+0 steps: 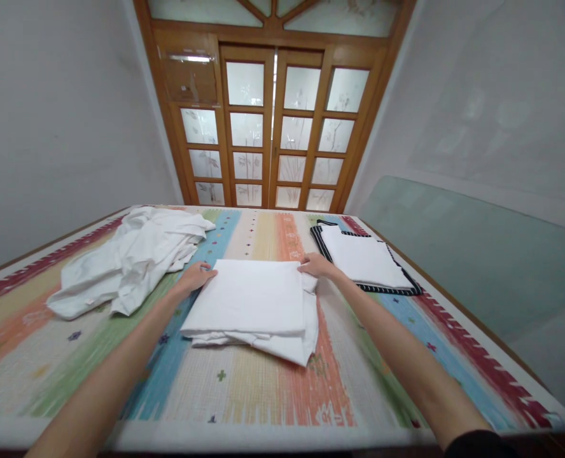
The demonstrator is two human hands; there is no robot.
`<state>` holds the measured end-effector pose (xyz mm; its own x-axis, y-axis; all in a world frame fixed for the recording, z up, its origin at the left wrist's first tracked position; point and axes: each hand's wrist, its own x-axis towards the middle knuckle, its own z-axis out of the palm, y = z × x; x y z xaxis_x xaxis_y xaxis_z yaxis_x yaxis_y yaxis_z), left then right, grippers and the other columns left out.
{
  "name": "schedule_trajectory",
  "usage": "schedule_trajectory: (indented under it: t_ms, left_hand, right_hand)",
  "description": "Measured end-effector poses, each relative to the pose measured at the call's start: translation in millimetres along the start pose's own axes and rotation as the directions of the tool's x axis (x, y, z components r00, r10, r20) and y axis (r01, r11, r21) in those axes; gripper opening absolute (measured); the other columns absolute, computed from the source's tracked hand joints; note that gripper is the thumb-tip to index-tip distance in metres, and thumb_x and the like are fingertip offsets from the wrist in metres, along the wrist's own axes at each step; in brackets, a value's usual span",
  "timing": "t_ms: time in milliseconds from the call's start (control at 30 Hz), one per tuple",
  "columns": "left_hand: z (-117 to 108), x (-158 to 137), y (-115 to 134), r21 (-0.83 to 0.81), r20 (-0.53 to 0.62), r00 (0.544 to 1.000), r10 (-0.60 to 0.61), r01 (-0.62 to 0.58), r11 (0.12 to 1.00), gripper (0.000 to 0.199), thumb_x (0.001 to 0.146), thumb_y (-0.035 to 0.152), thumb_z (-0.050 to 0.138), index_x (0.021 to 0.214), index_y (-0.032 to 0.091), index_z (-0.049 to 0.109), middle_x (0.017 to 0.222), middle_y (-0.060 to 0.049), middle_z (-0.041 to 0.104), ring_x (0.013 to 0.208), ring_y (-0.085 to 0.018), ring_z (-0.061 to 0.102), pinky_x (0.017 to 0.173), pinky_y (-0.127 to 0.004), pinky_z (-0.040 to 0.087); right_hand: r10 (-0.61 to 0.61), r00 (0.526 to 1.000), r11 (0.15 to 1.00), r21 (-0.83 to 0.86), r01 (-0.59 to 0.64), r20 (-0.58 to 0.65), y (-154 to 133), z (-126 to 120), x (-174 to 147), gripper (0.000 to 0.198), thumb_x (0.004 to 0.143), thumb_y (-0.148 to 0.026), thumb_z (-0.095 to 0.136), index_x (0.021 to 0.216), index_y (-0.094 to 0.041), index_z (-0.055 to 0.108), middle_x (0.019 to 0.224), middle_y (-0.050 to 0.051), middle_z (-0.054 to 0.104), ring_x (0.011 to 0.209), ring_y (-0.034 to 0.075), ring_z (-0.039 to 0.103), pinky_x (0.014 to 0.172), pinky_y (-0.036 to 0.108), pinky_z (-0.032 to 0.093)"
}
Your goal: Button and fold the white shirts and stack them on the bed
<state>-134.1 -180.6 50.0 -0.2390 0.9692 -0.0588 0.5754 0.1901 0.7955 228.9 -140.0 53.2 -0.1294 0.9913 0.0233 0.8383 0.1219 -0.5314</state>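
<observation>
A white garment (251, 296), folded into a rough rectangle, lies in front of me on the striped cloth. Its lower layers stick out unevenly along the near edge and the right side. At its far left corner my left hand (197, 277) pinches the fabric, thumb on top. My right hand (317, 264) grips the far right corner in the same way, with the fingers partly hidden under the cloth.
A loose heap of white clothing (134, 254) lies to the left. On the right sits a flat folded stack, white fabric (363, 254) over a black-and-white striped piece (397, 291). A multicoloured striped cover (263, 388) spans the surface, with walls on both sides and wooden doors (272, 127) beyond.
</observation>
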Motion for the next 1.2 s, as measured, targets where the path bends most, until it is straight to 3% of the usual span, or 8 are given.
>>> schedule_trajectory:
  t_ms: [133, 233, 400, 633, 767, 900, 1067, 1200]
  left_hand:
    - [-4, -4, -9, 0.092, -0.023, 0.989, 0.148, -0.146, 0.985, 0.013, 0.058, 0.030, 0.072, 0.061, 0.022, 0.062, 0.056, 0.001, 0.059, 0.060, -0.019, 0.059, 0.054, -0.024, 0.039]
    - [-11, -7, -10, 0.060, 0.101, 0.990, 0.099, -0.106, 0.993, 0.020, 0.058, 0.037, 0.072, 0.064, 0.020, 0.065, 0.051, 0.001, 0.059, 0.053, -0.018, 0.056, 0.051, -0.025, 0.038]
    - [-15, -9, -15, -0.038, 0.241, 0.970, 0.023, -0.014, 0.999, 0.034, 0.051, 0.047, 0.078, 0.062, 0.016, 0.065, 0.046, 0.002, 0.055, 0.045, -0.015, 0.050, 0.046, -0.024, 0.035]
    - [-9, -6, -12, -0.261, 0.278, 0.959, -0.047, 0.122, 0.958, 0.033, 0.051, 0.037, 0.084, 0.066, 0.014, 0.066, 0.051, 0.000, 0.061, 0.047, -0.014, 0.055, 0.043, -0.023, 0.041]
    - [-5, -7, -8, -0.389, 0.516, 0.852, -0.091, 0.328, 0.861, 0.031, 0.054, 0.031, 0.085, 0.073, 0.012, 0.069, 0.075, -0.012, 0.074, 0.066, -0.022, 0.070, 0.059, -0.027, 0.056]
    - [-3, -8, -6, -0.357, 0.612, 0.778, -0.145, 0.435, 0.827, 0.032, 0.055, 0.029, 0.085, 0.077, 0.010, 0.071, 0.080, -0.015, 0.076, 0.066, -0.024, 0.072, 0.062, -0.029, 0.059]
    - [-1, -7, -6, -0.343, 0.585, 0.792, -0.174, 0.436, 0.832, 0.035, 0.055, 0.030, 0.087, 0.079, 0.011, 0.071, 0.078, -0.015, 0.076, 0.061, -0.025, 0.071, 0.057, -0.030, 0.059]
    - [0, -6, -10, -0.352, 0.574, 0.800, -0.175, 0.434, 0.829, 0.035, 0.055, 0.031, 0.087, 0.078, 0.011, 0.070, 0.079, -0.015, 0.076, 0.062, -0.025, 0.072, 0.056, -0.031, 0.060]
  right_hand:
    - [-0.021, 0.989, 0.995, -0.104, 0.006, -0.145, 8, 0, -6, 0.017, 0.072, -0.026, 0.072, 0.086, -0.017, 0.068, 0.098, 0.011, 0.070, 0.099, 0.023, 0.064, 0.086, 0.029, 0.046]
    - [0.039, 0.974, 0.982, -0.173, -0.080, -0.225, 11, -11, -11, 0.022, 0.081, -0.032, 0.066, 0.095, -0.015, 0.064, 0.099, 0.014, 0.069, 0.094, 0.023, 0.065, 0.081, 0.030, 0.047]
    - [0.247, 0.968, 0.953, 0.171, -0.249, 0.034, 15, -15, -23, 0.036, 0.081, -0.042, 0.067, 0.103, -0.015, 0.057, 0.074, 0.006, 0.066, 0.058, 0.017, 0.061, 0.054, 0.027, 0.048]
    - [0.222, 0.972, 0.781, 0.584, -0.221, 0.070, 13, -1, -36, 0.070, 0.066, -0.030, 0.082, 0.124, -0.015, 0.047, 0.075, 0.002, 0.066, 0.065, 0.016, 0.062, 0.053, 0.024, 0.050]
    - [0.162, 0.982, 0.719, 0.669, -0.187, 0.099, 19, 8, -33, 0.084, 0.056, -0.025, 0.086, 0.130, -0.016, 0.046, 0.090, 0.005, 0.069, 0.077, 0.019, 0.065, 0.065, 0.028, 0.054]
    - [-0.019, 0.995, 0.739, 0.672, -0.049, 0.093, 24, 8, -33, 0.086, 0.051, -0.028, 0.088, 0.129, -0.018, 0.053, 0.109, 0.008, 0.068, 0.100, 0.023, 0.063, 0.087, 0.032, 0.051]
    - [-0.147, 0.983, 0.759, 0.650, 0.040, 0.111, 21, 1, -36, 0.092, 0.044, -0.023, 0.087, 0.131, -0.021, 0.055, 0.119, 0.007, 0.065, 0.112, 0.025, 0.058, 0.102, 0.036, 0.043]
    - [-0.018, 0.989, 0.706, 0.703, -0.091, 0.146, 19, 8, -33, 0.087, 0.042, -0.007, 0.080, 0.125, -0.022, 0.056, 0.107, 0.004, 0.068, 0.097, 0.023, 0.064, 0.086, 0.034, 0.052]
